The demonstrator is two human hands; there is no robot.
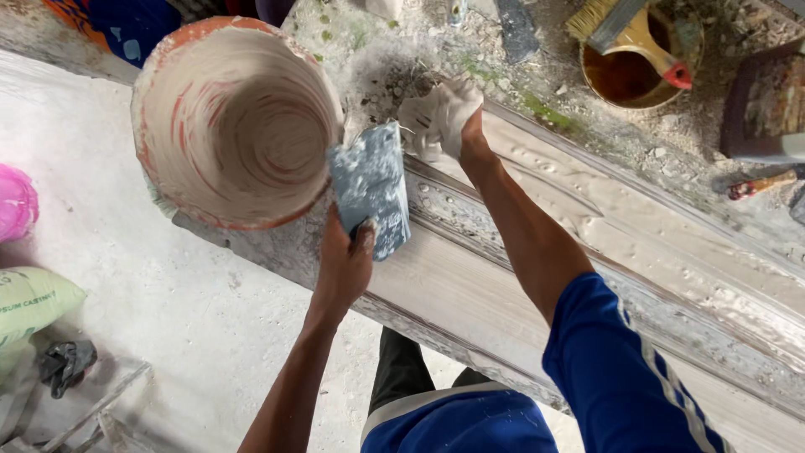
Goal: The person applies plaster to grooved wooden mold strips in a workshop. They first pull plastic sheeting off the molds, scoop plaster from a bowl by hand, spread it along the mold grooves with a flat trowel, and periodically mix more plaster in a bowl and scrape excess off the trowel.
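Note:
My left hand (345, 262) grips the lower edge of a flat blue-grey scraper blade (369, 186) smeared with white plaster. The blade stands against the side of a plaster-caked red bucket (235, 122) that rests on the end of a long moulded plaster strip (604, 252). My right hand (440, 117), coated in white plaster, is closed on a lump of wet plaster just above the blade's top corner. Both arms reach forward over the strip.
A brown tin with liquid and a wide brush (641, 50) stands at the top right. A small red-handled tool (759, 184) lies on the gritty floor. A pink bag (17, 201) and a green sack (33, 302) lie at the left.

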